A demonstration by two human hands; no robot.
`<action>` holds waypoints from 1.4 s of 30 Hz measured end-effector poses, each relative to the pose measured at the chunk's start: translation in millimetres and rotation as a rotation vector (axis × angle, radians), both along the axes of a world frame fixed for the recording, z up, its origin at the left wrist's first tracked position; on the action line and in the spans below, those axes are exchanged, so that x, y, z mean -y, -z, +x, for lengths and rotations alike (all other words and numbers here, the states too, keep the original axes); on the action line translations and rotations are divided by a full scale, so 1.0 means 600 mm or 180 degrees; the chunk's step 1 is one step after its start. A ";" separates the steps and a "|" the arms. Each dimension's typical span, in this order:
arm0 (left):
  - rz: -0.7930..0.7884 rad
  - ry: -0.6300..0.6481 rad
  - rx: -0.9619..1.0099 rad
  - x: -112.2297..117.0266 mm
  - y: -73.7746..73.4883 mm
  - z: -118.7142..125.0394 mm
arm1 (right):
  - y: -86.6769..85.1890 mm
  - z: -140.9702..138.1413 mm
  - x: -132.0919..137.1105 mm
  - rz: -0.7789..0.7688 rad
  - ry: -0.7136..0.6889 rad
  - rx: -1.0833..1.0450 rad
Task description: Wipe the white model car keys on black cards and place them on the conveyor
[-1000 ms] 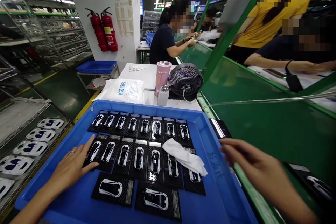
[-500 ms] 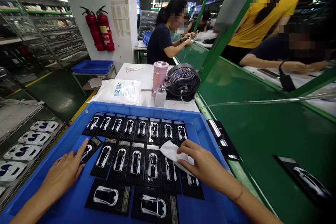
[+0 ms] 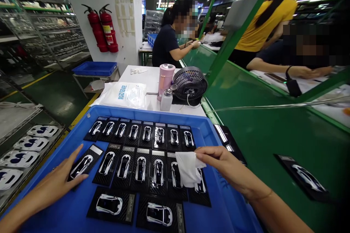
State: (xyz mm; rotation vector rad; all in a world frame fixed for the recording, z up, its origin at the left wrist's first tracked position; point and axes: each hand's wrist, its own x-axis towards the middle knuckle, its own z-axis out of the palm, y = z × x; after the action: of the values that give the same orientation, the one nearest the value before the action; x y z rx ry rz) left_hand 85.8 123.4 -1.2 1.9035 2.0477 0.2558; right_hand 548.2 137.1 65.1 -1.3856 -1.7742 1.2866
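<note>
Hands well apart. R hand (image 3: 226, 167) pinches white cloth (image 3: 188, 169) btwn fingertips, just over car cards (image 3: 176, 176) on R side of blue tray (image 3: 153, 113). L hand (image 3: 58, 174) open, fingers flat against tilted black card (image 3: 84, 165) nr L edge, steadying it.

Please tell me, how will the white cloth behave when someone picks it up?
The white cloth is probably light and floppy, since it hangs in soft folds from the right hand. It also looks thin, so it would likely crumple easily if pushed.
</note>
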 end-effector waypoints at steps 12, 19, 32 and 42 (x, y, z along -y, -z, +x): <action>-0.0415 -0.0767 0.1805 -0.028 -0.017 -0.006 | -0.047 -0.020 -0.166 0.1087 0.1253 -0.0659; -0.0553 -0.0723 0.2077 -0.024 -0.044 0.029 | -0.021 -0.061 -0.347 0.1789 0.1419 0.0906; 0.0064 -0.2172 0.3044 -0.008 -0.089 0.048 | 0.014 -0.077 -0.379 0.2045 0.1053 0.2290; -0.0943 -0.2236 0.5387 0.034 -0.140 0.282 | -0.076 -0.100 -0.248 0.2451 0.0979 0.1089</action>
State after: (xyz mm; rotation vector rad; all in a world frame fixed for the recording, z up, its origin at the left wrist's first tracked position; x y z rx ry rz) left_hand 255.2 103.1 82.8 0.2154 1.1745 1.1220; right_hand 488.3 285.9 110.7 -1.3666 -1.8731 0.1516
